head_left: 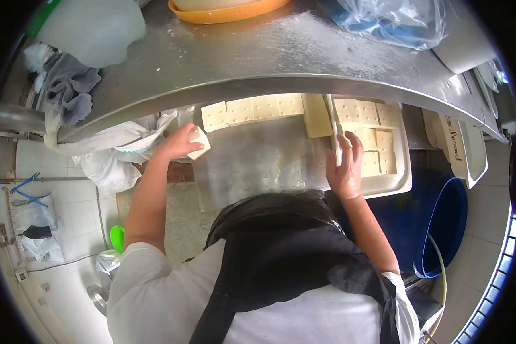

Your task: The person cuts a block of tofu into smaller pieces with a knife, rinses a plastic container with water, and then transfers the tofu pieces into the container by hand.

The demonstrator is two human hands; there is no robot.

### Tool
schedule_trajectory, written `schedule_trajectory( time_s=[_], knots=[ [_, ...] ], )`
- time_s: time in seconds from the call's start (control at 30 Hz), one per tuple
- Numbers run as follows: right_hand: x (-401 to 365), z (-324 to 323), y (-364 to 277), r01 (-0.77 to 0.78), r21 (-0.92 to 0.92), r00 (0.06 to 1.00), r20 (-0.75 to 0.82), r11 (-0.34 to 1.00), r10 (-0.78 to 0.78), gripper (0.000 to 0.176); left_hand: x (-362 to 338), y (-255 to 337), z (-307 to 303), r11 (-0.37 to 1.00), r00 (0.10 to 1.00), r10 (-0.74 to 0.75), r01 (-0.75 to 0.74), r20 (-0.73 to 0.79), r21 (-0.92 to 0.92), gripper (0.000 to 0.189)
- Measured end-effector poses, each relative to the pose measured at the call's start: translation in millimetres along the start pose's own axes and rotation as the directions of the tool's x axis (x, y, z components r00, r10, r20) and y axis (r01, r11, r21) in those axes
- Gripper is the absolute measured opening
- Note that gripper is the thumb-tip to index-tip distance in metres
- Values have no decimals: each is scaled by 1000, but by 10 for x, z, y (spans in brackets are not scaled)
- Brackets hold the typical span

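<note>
Looking down past a curved steel shelf (269,57), cutting off the far part of the work surface (258,163) beneath it. Hiding the far edges of a row of pale squares (252,109) along that surface's far edge, and the far end of the white tray (406,184) at its right edge. Covering the surface's near edge with a black apron (281,252). Cropping an orange dish (223,12) and a plastic bag (395,20) at the shelf's far edge.

Reaching forward with the left arm bent at the elbow, pinching one pale square block (199,142) in the left hand (178,143) by the surface's left edge; touching the steel or hanging just above it, impossible to tell. Laying the right hand (345,166) open and flat, with fingers slightly spread, across the tray's left rim, fingertips reaching onto the tray squares (378,140). Holding nothing there.
</note>
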State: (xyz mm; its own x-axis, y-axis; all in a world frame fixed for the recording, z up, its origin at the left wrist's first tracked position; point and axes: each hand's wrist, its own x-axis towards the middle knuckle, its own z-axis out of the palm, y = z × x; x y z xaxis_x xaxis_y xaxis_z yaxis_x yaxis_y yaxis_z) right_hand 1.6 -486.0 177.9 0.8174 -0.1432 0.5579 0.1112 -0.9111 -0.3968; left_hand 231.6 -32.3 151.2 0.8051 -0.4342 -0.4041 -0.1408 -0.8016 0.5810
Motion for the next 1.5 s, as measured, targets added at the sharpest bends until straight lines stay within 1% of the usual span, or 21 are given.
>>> schedule_trajectory(
  time_s=[0.13,0.23,0.27,0.33,0.43,0.5,0.57,0.6,0.67,0.7,0.77,0.83,0.93,1.03,1.17,1.23,1.3,1.33,1.37,1.43,1.5],
  knots=[
    [300,-1,-290,14,330,993,106,944,-52,38,-59,404,276,908,974,116,-24,197,-417,84],
    [492,-27,-569,-404,500,835,543,767,86,60,-44,1224,521,784,904,291,-39,312,-619,80],
    [494,-8,-614,-508,557,790,605,657,99,74,-30,1494,605,662,873,413,-90,261,-744,77],
    [444,-87,-634,-651,665,750,639,367,172,71,52,1889,789,459,796,593,-208,124,-864,71],
    [321,-250,-284,-629,770,706,623,-105,338,62,-75,2116,884,463,862,487,-118,141,-879,72],
    [239,-536,80,-650,744,626,641,-158,443,53,-36,1921,1066,591,895,422,-149,147,-793,79],
    [61,-606,638,-609,784,614,563,-123,553,48,42,1531,1285,916,955,290,-259,60,-305,72],
    [10,-685,880,-604,793,601,518,-78,609,45,-6,1424,1325,918,956,287,-257,58,-301,72],
    [10,-823,1309,-564,826,629,436,-8,644,43,-159,1290,1410,957,998,68,-61,-16,284,84],
    [37,-858,1498,-573,819,643,429,27,634,44,-236,1316,1468,957,998,63,-55,-20,286,84],
    [87,-851,1751,-604,790,631,394,105,668,44,-348,1377,1591,870,972,-233,228,-42,437,101],
    [125,-692,1912,-624,776,609,410,91,679,43,-359,1310,1708,881,956,-294,278,-16,384,112],
    [162,-538,1918,-791,264,602,498,552,624,50,-437,1246,1808,874,964,-258,260,-62,410,117],
    [152,-408,1920,-767,54,596,429,639,679,54,-468,1223,1821,890,971,-221,238,-89,390,116],
    [78,-317,2011,-723,157,677,350,672,647,55,-476,1232,1850,884,975,-185,219,-120,414,112],
    [73,-315,1805,-530,93,847,3,843,532,56,-488,1247,1760,875,969,-184,238,-165,422,106],
    [149,-408,1548,-293,-100,956,-10,951,294,57,-421,1209,1560,902,982,-135,176,-130,395,88],
    [167,-399,1421,-311,-104,945,68,945,319,50,-308,1088,1453,952,976,-77,133,-206,276,67],
    [131,-315,1415,-305,-98,947,69,947,312,50,-179,967,1342,951,974,-81,140,-214,276,67],
    [34,-144,1533,-67,-246,983,151,967,106,45,122,771,1093,956,779,153,39,-608,291,57],
    [64,-147,1543,-105,-236,973,177,966,149,37,481,646,711,903,750,222,83,-624,421,43]
  ],
)
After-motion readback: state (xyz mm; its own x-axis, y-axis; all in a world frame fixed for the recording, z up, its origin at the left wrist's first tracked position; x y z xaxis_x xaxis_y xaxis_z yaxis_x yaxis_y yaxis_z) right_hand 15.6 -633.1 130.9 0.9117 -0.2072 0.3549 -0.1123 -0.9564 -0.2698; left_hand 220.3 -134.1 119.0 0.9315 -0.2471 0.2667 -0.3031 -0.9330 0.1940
